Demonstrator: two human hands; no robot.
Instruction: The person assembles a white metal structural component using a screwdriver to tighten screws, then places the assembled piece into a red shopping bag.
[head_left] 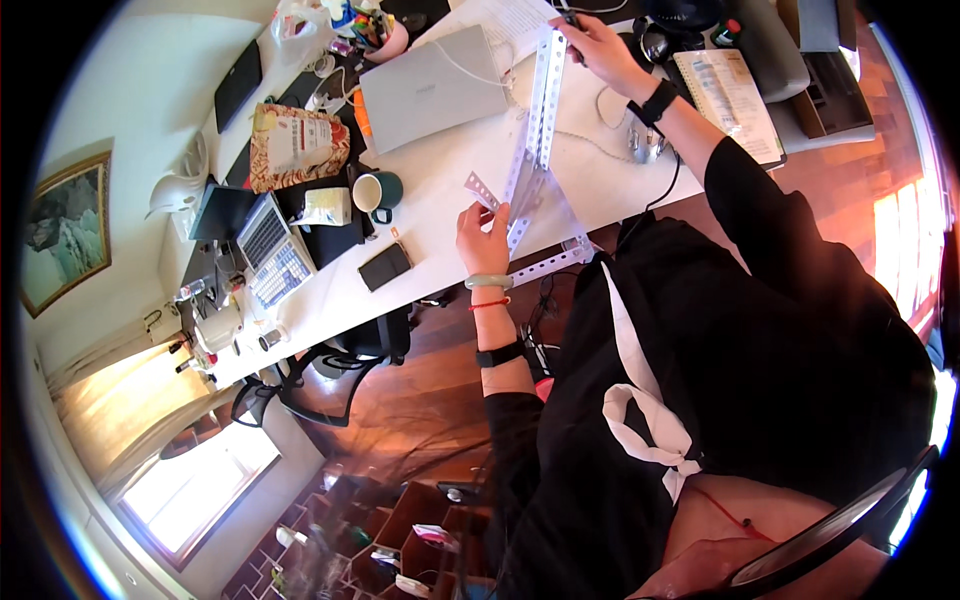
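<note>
A frame of white perforated metal strips (pixel 543 100), with a sheet of clear film hanging along it, stands slanted over the near edge of the white table (pixel 440 215). My left hand (pixel 484 242) is closed around a perforated strip (pixel 481 190), whose short end sticks out past the fingers. At the frame's far end my right hand (pixel 600 52) is closed around a small dark handle-like object (pixel 572 22), right beside the strip's tip. What kind of object it is I cannot make out. A lower perforated strip (pixel 550 263) reaches toward my body.
A closed silver laptop (pixel 436 88), a green mug (pixel 377 195), a phone (pixel 385 267) and a patterned pouch (pixel 298 148) lie left of the frame. An open laptop (pixel 268 245) is farther left. An open notebook (pixel 728 102) lies right. A black mesh chair (pixel 345 370) stands beside the table.
</note>
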